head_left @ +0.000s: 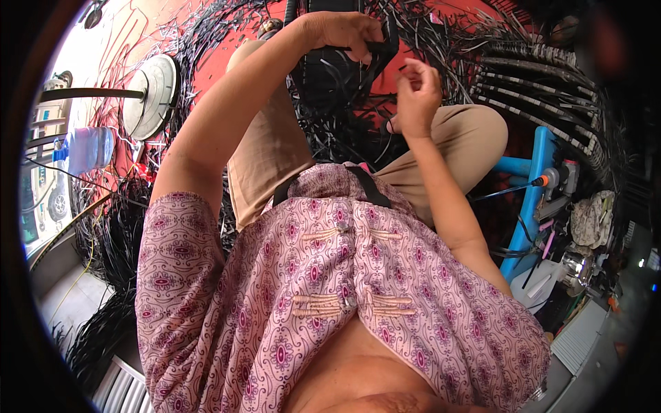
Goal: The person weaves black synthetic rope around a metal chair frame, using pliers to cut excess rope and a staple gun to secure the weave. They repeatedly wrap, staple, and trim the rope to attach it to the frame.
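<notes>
A black box-shaped basket [332, 77], apparently made of flat strips, stands between my knees at the top of the view. My left hand [342, 33] reaches across to its upper right edge, with the fingers bent over the rim. To the right of the basket and apart from it, my right hand [418, 100] is raised with its fingers curled in toward the thumb. A small dark bit shows at those fingertips, too small to name. Loose black strips [344, 138] lie below the basket, around my feet.
Black strips litter the red floor [220, 58]. Bundled strips with pale bands [537, 96] lie at the right. A blue frame [527, 213] stands by my right knee, beside assorted tools. At the left are a round grey base [150, 96] and a clear blue bottle [91, 149].
</notes>
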`<action>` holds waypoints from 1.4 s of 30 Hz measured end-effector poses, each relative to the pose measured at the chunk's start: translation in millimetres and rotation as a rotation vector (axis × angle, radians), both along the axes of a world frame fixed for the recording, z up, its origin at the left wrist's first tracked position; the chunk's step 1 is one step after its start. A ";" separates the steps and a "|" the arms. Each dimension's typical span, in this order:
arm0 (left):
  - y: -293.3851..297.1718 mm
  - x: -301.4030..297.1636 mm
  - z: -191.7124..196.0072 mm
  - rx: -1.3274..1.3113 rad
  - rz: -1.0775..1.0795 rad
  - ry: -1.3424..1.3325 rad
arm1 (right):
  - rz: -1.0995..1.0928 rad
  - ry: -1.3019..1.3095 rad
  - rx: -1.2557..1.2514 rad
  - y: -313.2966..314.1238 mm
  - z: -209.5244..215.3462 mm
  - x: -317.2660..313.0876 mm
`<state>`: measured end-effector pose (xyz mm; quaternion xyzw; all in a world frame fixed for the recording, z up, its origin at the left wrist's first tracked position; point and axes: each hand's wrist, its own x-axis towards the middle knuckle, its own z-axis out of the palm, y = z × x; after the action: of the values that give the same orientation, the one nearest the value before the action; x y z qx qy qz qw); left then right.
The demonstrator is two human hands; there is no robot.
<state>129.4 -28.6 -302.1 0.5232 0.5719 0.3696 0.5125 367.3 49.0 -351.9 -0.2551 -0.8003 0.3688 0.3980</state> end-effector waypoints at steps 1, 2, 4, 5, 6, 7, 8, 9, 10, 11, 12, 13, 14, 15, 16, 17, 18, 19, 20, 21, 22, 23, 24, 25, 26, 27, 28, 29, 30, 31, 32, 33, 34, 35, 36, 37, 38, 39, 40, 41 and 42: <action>0.3 -1.2 -0.3 -0.026 0.007 -0.037 | 0.050 -0.072 0.153 -18.5 17.0 2.1; 3.3 -1.3 0.8 -0.054 0.011 -0.072 | 0.071 -0.059 0.301 -25.1 18.8 -0.6; 6.7 -0.1 1.4 -0.085 0.017 -0.093 | 0.091 -0.066 0.484 -29.7 14.8 -7.3; 8.4 0.4 1.7 -0.088 0.019 -0.079 | 0.122 -0.042 0.542 -23.9 15.7 -9.1; 10.5 0.2 2.6 -0.091 0.023 -0.065 | 0.155 -0.016 0.601 -17.8 18.0 -10.5; 11.2 -1.4 0.7 -0.070 0.021 -0.059 | 0.197 0.011 0.658 -14.0 20.7 -13.5; 6.0 -3.2 -3.2 -0.056 0.027 -0.062 | 0.183 0.040 0.678 -20.5 45.6 -16.3; 1.4 -6.7 -6.1 -0.041 0.035 -0.063 | 0.230 0.075 0.727 -17.1 63.8 -23.0; 2.0 -7.2 -3.0 -0.028 -0.044 -0.092 | 0.312 0.080 0.720 -12.6 84.4 -27.4; 1.4 -5.7 0.8 0.000 -0.041 -0.063 | 0.392 0.084 0.708 -6.8 103.7 -32.3; -3.6 -1.7 5.8 0.021 -0.030 -0.032 | 0.407 0.021 0.747 2.2 121.2 -41.0; -4.6 2.1 8.6 0.047 -0.031 0.001 | 0.411 -0.045 0.791 16.6 129.8 -51.6; -5.6 4.8 8.1 0.075 -0.024 0.004 | 0.436 -0.031 0.768 37.4 126.6 -67.9; -7.9 7.8 6.3 0.126 0.005 0.148 | 0.461 -0.019 0.741 59.2 120.8 -87.5; -8.0 9.3 4.7 0.180 0.031 0.293 | 0.446 -0.075 0.446 77.5 113.7 -102.1; -8.6 10.0 3.1 0.233 0.059 0.439 | 0.426 -0.127 0.151 95.1 106.4 -116.0; -4.4 15.7 2.2 0.407 0.041 0.509 | 0.465 -0.131 0.008 116.9 106.9 -119.2; -9.4 21.2 4.9 0.404 0.112 0.590 | 0.483 -0.221 -0.001 120.1 106.3 -129.4; -14.0 26.8 7.8 0.401 0.181 0.671 | 0.535 -0.278 -0.012 124.2 100.9 -141.7; -19.2 33.7 9.7 0.397 0.246 0.745 | 0.584 -0.340 -0.028 127.2 92.3 -152.6; -23.0 38.0 8.0 0.372 0.347 0.685 | 0.629 -0.393 -0.076 130.0 83.6 -160.1; -26.1 42.5 10.1 0.351 0.372 0.713 | 0.675 -0.445 -0.124 133.3 74.8 -167.2; -28.1 46.2 13.8 0.332 0.395 0.741 | 0.717 -0.497 -0.172 139.4 66.2 -172.7; -27.9 48.7 14.4 0.311 0.415 0.766 | 0.758 -0.509 -0.208 149.5 48.9 -176.0; -31.2 47.2 12.8 0.408 0.402 0.796 | 0.815 -0.516 -0.239 153.5 30.1 -181.5; -31.7 48.3 11.7 0.440 0.417 0.804 | 0.869 -0.522 -0.271 159.7 13.4 -185.2; -32.6 50.1 12.5 0.475 0.430 0.807 | 0.876 -0.648 -0.567 157.4 13.0 -181.4; -33.4 51.9 13.9 0.509 0.443 0.811 | 0.884 -0.580 -0.661 156.1 -3.4 -178.3; -33.5 53.2 16.5 0.531 0.429 0.851 | 0.916 -0.597 -0.731 157.6 -13.4 -178.5; -32.9 54.3 17.1 0.565 0.418 0.901 | 0.952 -0.613 -0.800 156.2 -17.4 -180.7; -32.0 55.7 17.3 0.598 0.406 0.952 | 1.030 -0.574 -0.769 153.7 -22.0 -179.8; -32.0 58.4 17.0 0.631 0.395 1.004 | 1.110 -0.533 -0.737 149.8 -27.4 -175.6; -26.6 58.4 16.6 0.643 0.376 0.977 | 1.064 -0.516 -0.775 151.7 -42.9 -171.8; -23.8 59.3 12.1 0.642 0.358 0.952 | 1.028 -0.500 -0.811 151.3 -58.0 -170.8; -19.4 60.8 14.0 0.610 0.289 1.000 | 0.980 -0.483 -0.848 154.0 -74.3 -167.0; -15.9 63.2 13.1 0.638 0.320 1.063 | 0.972 -0.547 -0.343 163.9 -88.6 -168.7; -14.7 60.7 9.8 0.604 0.271 1.074 | 0.950 -0.611 -0.435 158.5 -91.3 -167.2; -13.1 60.8 6.6 0.581 0.266 1.049 | 0.809 -0.641 -1.034 147.0 -91.1 -161.8; -10.6 63.1 2.3 0.574 0.292 0.986 | 0.929 -0.570 -0.941 153.5 -109.5 -162.2; -14.8 61.7 4.7 0.561 0.300 1.012 | 0.872 -0.590 -1.164 136.4 -88.5 -162.7; -12.1 59.9 5.7 0.572 0.296 0.999 | 0.889 -0.554 -1.179 140.0 -97.4 -164.6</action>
<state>189.2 -40.7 -296.4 0.6660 0.6882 0.2854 -0.0372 202.8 189.0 -449.2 -0.1627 -0.5697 0.7799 -0.2017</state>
